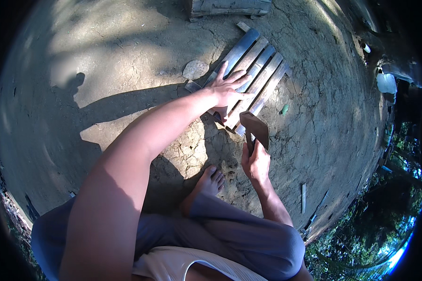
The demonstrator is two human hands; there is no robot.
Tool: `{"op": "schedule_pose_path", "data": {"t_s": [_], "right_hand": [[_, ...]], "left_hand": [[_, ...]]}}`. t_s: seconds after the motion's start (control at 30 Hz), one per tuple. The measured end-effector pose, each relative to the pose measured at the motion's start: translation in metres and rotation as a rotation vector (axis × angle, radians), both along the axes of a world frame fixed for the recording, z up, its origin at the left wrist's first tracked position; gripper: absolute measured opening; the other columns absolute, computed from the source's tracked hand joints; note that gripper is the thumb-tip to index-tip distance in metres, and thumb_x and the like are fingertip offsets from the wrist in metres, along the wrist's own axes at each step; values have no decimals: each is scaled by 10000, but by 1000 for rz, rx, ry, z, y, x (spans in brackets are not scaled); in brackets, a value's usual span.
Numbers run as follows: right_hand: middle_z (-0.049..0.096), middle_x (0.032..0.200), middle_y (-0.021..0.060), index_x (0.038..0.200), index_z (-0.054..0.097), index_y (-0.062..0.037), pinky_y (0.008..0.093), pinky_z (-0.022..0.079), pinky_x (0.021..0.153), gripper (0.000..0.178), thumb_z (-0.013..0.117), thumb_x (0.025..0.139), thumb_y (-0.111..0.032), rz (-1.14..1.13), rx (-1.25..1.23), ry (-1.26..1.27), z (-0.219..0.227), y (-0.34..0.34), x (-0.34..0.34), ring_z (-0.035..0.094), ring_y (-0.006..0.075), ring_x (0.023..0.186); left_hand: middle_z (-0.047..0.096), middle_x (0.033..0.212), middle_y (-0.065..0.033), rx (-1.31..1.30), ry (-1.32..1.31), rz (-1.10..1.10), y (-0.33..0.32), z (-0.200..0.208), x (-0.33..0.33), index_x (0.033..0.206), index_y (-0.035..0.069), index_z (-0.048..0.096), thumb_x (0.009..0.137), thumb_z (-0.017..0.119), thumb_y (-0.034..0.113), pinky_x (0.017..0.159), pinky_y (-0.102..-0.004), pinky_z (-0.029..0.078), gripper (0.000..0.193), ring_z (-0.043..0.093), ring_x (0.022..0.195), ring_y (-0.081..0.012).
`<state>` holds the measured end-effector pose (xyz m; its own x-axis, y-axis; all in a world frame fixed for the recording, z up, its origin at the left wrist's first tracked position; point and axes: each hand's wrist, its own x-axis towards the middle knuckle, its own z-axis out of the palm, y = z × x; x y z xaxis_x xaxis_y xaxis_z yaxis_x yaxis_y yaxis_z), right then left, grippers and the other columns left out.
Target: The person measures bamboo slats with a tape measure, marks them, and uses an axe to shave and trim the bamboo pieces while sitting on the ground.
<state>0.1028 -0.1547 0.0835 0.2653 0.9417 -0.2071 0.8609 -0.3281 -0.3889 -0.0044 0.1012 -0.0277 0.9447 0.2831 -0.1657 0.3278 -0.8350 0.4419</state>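
Dark-handled tool clamped in the right hand, wooden slats under the left hand.
From my remote seat I see the right fingers wrapped round the handle, the broad brown blade by the slats' near end; I cannot tell whether they touch. The left fingers are spread apart across the slats, which lie on cracked earth beyond a bare foot; left of them sits a pale flat piece, right a green scrap.
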Motion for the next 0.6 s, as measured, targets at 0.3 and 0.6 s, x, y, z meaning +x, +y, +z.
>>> {"op": "schedule_pose_path", "data": {"t_s": [0.3,0.6], "right_hand": [[677,717,159,1376,456,-37,451,537,617,577,750,933,-261,-612,-55,360,8,-70,-5,695,318,632],[695,1100,170,1224,681,-29,437,550,855,365,742,955,-268,-652,151,-182,-4,-150,40,695,335,1019]], "left_hand": [[150,1725,-208,-145,-41,121,4,58,-5,1657,217,281,544,984,524,1285,-610,119,1352,119,1592,-406],[761,1013,-216,-613,47,998,50,20,-12,1055,-6,719,926,673,587,861,-460,545,609,746,953,-306]]}}
